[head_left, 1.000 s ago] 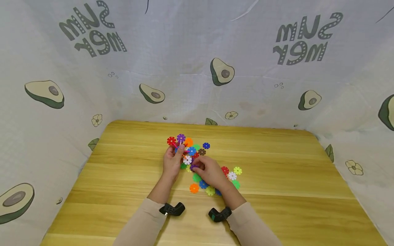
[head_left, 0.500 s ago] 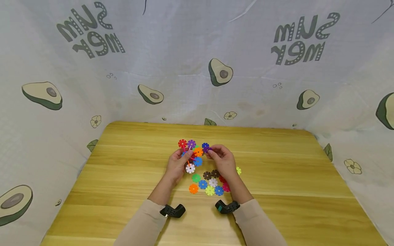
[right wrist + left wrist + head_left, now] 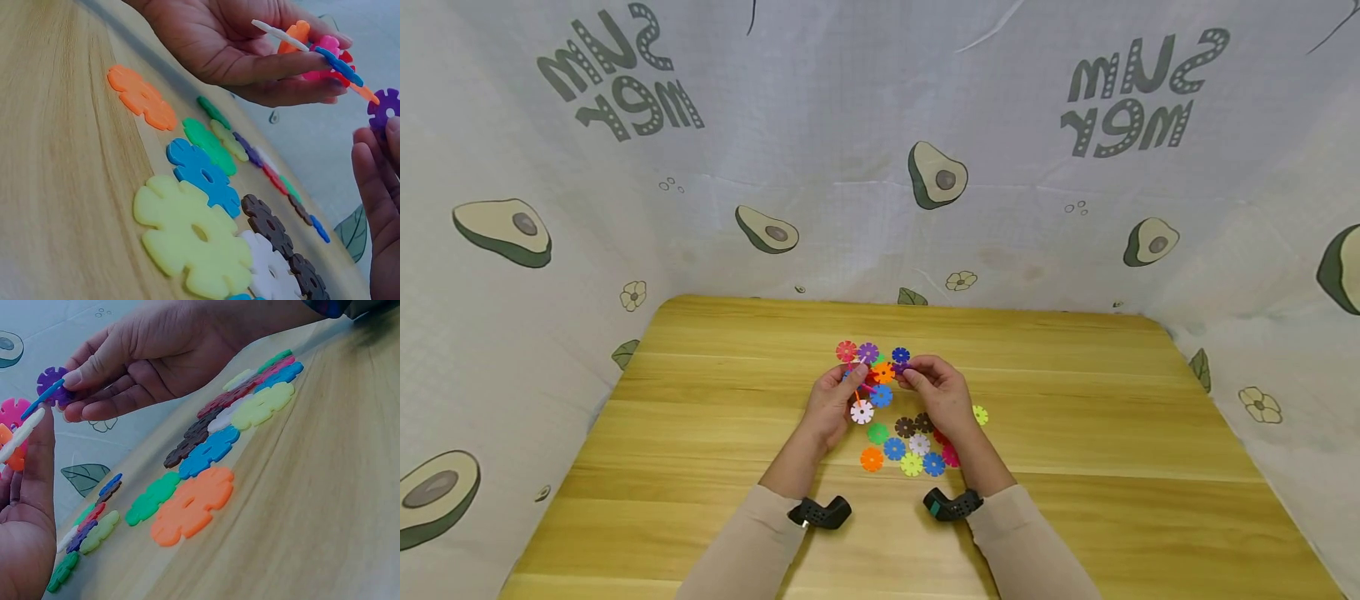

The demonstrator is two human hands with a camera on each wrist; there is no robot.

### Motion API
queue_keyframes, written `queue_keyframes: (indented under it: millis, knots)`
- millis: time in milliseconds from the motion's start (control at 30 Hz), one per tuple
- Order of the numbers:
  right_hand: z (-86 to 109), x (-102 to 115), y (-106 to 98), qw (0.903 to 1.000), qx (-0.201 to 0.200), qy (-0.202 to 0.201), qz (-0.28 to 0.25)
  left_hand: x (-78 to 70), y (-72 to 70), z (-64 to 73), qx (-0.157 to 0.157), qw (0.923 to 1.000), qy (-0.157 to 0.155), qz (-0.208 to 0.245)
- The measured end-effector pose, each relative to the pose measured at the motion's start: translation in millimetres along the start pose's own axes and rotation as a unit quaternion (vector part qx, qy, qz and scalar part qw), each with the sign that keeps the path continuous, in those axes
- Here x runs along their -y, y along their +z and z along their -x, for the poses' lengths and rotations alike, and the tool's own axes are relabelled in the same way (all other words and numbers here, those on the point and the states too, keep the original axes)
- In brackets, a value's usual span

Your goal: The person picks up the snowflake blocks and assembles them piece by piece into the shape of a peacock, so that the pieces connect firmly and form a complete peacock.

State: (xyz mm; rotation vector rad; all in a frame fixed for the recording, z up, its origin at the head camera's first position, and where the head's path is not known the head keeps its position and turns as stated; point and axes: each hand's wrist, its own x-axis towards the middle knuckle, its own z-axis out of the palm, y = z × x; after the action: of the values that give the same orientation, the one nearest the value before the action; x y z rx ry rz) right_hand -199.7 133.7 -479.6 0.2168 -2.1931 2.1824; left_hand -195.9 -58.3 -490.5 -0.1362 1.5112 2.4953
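My left hand [image 3: 833, 407] holds a cluster of interlocking snowflake discs, with red, purple, orange, blue and white discs joined by their slots. In the head view its orange disc [image 3: 883, 372] faces the right hand. Between thumb and fingers my right hand [image 3: 942, 398] pinches a single purple snowflake disc [image 3: 383, 111]. That disc meets the edge of the cluster; in the right wrist view an orange disc [image 3: 365, 94] seen edge-on reaches it. Whether their slots engage I cannot tell. Part of the cluster is hidden behind the left thumb and fingers.
Loose snowflake discs lie flat on the wooden table [image 3: 722, 467] below the hands, among them an orange one [image 3: 872, 459], a green one [image 3: 877, 433] and a yellow one [image 3: 912, 464]. More lie behind the hands, including a dark blue one [image 3: 901, 356]. A patterned cloth [image 3: 850, 167] hangs behind.
My right hand has lifted the purple disc from among the loose pieces up and away to the cluster's right side. The left hand has shifted slightly right with the cluster. Over the last half second both barely move.
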Motion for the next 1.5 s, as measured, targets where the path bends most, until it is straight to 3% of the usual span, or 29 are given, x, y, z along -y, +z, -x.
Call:
queue_keyframes:
  millis: [733, 933, 1100, 1367, 1500]
  knots:
    - [0.3, -1.4, -3.7, 0.9971, 0.006, -0.018, 0.073, 1.0, -3.4, -0.3, 0.014, 0.9997, -0.016, -0.008]
    - [0.4, -2.1, -5.8, 0.9894, 0.014, -0.056, 0.133, 0.9, -3.6, 0.5, 0.021, 0.9996, -0.01, -0.015]
    - [0.4, -3.1, -4.7, 0.9817, 0.02, -0.09, 0.166, 0.2, -2.8, 0.5, 0.007, 0.9997, -0.006, -0.022]
    - [1.5, 0.0, 1.2, 0.9901, -0.011, -0.04, 0.134, 0.6, -1.1, -0.6, 0.011, 0.9995, 0.021, -0.02]
    - [1.2, -0.3, 4.8, 0.9872, -0.023, -0.023, 0.156, 0.0, -2.6, -1.2, 0.005, 0.9997, 0.025, 0.0]
